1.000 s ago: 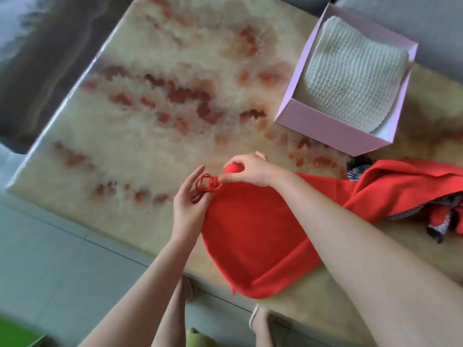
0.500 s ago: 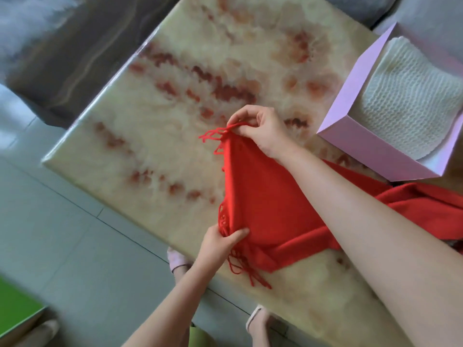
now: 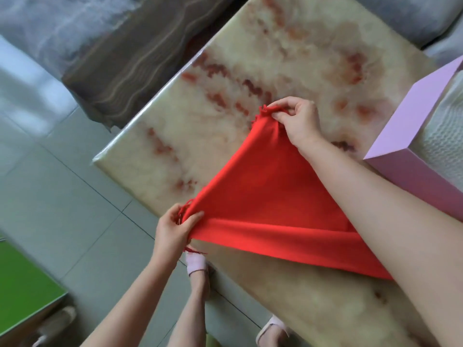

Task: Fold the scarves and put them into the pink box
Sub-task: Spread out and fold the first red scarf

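A red fringed scarf (image 3: 265,196) is stretched taut above the marble table (image 3: 250,71). My left hand (image 3: 175,229) pinches one fringed corner near the table's front edge. My right hand (image 3: 298,121) pinches the other corner farther out over the tabletop. The rest of the scarf trails to the right under my right forearm. The pink box (image 3: 406,151) stands at the right edge of the view, with a white knitted scarf (image 3: 446,121) inside it.
The table's corner (image 3: 100,159) points left over a grey tiled floor (image 3: 50,171). A dark patterned rug (image 3: 140,61) lies beyond. A green surface (image 3: 22,279) is at the lower left. My feet in pale slippers (image 3: 196,264) stand by the table edge.
My hands have drawn apart, pulling the scarf's fringed end tight between them. The view has swung left, so the pink box sits nearer the right edge.
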{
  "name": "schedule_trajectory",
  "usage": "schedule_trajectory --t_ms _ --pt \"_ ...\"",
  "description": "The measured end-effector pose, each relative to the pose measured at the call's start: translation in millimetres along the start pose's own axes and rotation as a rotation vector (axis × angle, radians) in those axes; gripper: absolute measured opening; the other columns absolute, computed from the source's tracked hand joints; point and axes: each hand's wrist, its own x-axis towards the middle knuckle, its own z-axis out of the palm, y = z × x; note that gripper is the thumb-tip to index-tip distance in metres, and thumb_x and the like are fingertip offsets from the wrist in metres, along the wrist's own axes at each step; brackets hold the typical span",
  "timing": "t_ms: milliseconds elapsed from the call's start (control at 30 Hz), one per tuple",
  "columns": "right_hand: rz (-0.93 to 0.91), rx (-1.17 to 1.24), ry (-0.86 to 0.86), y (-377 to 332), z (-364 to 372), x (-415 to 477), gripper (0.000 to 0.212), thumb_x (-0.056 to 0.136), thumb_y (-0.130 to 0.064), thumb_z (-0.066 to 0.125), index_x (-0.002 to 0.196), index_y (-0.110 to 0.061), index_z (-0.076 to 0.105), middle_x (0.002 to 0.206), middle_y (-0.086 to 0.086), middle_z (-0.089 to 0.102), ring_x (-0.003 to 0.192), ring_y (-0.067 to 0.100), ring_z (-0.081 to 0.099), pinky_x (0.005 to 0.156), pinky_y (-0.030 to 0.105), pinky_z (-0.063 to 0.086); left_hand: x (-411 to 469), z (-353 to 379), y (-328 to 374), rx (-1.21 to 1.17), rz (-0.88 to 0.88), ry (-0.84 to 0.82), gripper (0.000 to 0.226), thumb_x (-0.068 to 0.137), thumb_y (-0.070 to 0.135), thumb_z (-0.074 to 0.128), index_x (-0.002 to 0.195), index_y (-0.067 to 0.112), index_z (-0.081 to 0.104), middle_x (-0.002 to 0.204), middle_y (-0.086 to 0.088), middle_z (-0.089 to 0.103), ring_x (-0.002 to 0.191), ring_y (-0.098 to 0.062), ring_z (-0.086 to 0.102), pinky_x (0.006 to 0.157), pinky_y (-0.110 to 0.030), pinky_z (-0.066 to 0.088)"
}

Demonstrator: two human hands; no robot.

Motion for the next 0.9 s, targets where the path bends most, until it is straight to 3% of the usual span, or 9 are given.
schedule_trajectory --t_ms 67,167,300,467,533,600,700,767,900 --pt "-0.026 -0.005 0.007 -7.6 14.1 9.5 0.021 0.082 0.005 0.062 0.081 -0.014 0.070 0.076 -0.007 0.065 0.067 -0.004 0.060 0.071 0.011 0.043 19.5 -17.8 8.8 0.006 0.032 0.049 0.016 0.080 0.019 0.073 0.072 0.016 0.060 0.050 0.012 0.046 0.048 -0.008 0.037 0.048 -0.026 0.032" --pt "-0.036 -0.017 -0.006 -21.7 38.6 28.8 0.026 0.082 0.003 0.061 0.076 -0.021 0.068 0.073 -0.008 0.064 0.063 -0.004 0.057 0.065 0.012 0.041 49.5 -42.4 23.1 0.014 0.093 0.135 0.017 0.080 0.016 0.072 0.069 0.024 0.061 0.051 0.016 0.052 0.049 0.001 0.039 0.047 -0.016 0.033" --pt "-0.030 -0.038 0.012 -40.7 71.1 59.6 0.032 0.081 -0.002 0.062 0.066 -0.030 0.062 0.077 0.002 0.069 0.069 0.009 0.057 0.063 0.023 0.041 93.3 -73.9 43.1 -0.027 0.115 0.246 0.010 0.079 0.015 0.072 0.082 0.023 0.067 0.070 0.004 0.060 0.061 -0.005 0.049 0.053 -0.018 0.040" --pt "0.017 0.063 0.019 -58.7 99.7 94.1 0.039 0.079 0.012 0.055 0.078 -0.027 0.062 0.084 0.003 0.071 0.073 0.014 0.066 0.067 0.028 0.050 133.8 -104.9 67.2 -0.006 0.194 0.355 0.013 0.079 0.014 0.072 0.090 0.019 0.068 0.074 0.007 0.061 0.068 -0.001 0.052 0.062 -0.013 0.041" --pt "-0.018 0.068 0.020 -69.4 113.3 106.9 0.040 0.079 0.010 0.055 0.086 -0.029 0.062 0.094 0.004 0.071 0.087 0.017 0.068 0.076 0.027 0.052 146.2 -116.6 74.5 -0.001 0.215 0.416 0.013 0.079 0.015 0.072 0.089 0.021 0.067 0.075 0.011 0.061 0.071 0.002 0.053 0.065 -0.012 0.042" --pt "-0.082 0.053 0.013 -84.3 126.3 118.3 0.045 0.078 0.009 0.055 0.096 -0.032 0.060 0.099 0.000 0.069 0.096 0.013 0.066 0.084 0.023 0.052 156.0 -126.4 78.8 0.012 0.230 0.460 0.013 0.080 0.015 0.071 0.090 0.020 0.067 0.075 0.014 0.060 0.068 0.008 0.052 0.066 -0.009 0.041" --pt "-0.146 -0.002 0.002 -93.1 145.5 130.0 0.050 0.075 0.008 0.049 0.106 -0.030 0.061 0.093 -0.007 0.069 0.090 0.005 0.065 0.083 0.019 0.050 162.7 -128.0 73.8 0.103 0.237 0.463 0.011 0.082 0.015 0.069 0.091 0.021 0.066 0.074 0.013 0.060 0.064 0.013 0.051 0.063 -0.004 0.037" --pt "-0.127 -0.120 -0.017 -81.1 156.1 132.4 0.053 0.073 0.005 0.045 0.116 -0.022 0.060 0.094 -0.008 0.066 0.094 0.006 0.063 0.089 0.019 0.047 164.2 -121.5 63.9 0.178 0.174 0.464 0.014 0.083 0.018 0.067 0.096 0.019 0.067 0.082 0.004 0.065 0.075 0.001 0.057 0.066 -0.011 0.040" --pt "0.016 -0.311 -0.117 -46.7 160.9 128.0 0.061 0.079 -0.009 0.068 0.135 -0.010 0.045 0.118 0.005 0.057 0.101 0.014 0.054 0.100 0.029 0.041 174.8 -113.1 57.0 0.254 0.057 0.511 0.031 0.078 0.030 0.070 0.108 0.024 0.063 0.108 -0.001 0.066 0.109 -0.020 0.056 0.100 -0.034 0.041"
